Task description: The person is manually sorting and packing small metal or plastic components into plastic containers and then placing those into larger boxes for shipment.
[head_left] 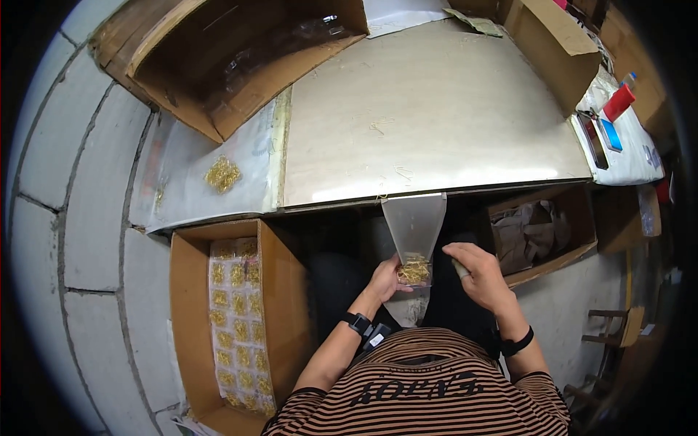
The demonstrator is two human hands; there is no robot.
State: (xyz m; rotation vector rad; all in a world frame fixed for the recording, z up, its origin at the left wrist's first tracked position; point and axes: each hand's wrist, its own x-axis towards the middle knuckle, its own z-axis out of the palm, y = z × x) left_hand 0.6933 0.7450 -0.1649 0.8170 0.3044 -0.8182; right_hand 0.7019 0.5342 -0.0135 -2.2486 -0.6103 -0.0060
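My left hand [385,280] grips a small clear plastic box [422,285] from its left side, fingers wrapped around it. Gold-coloured wire pins [414,269] lie in a tangled heap in it. Directly above, the narrow lower end of a pale sloping chute [414,221] meets the box. Just right of the chute, my right hand [476,272] is raised, with its fingers loosely bent and apart from the thumb. A pale band or cover shows near that thumb. No held thing is visible there.
A cardboard box [283,291] on the left holds rows of clear packs [238,312] of gold pins. A loose gold heap [222,174] lies on the table's left sheet. Open cartons stand at back left [211,120] and lower right [542,272]. A blue-faced gadget [611,136] lies at right.
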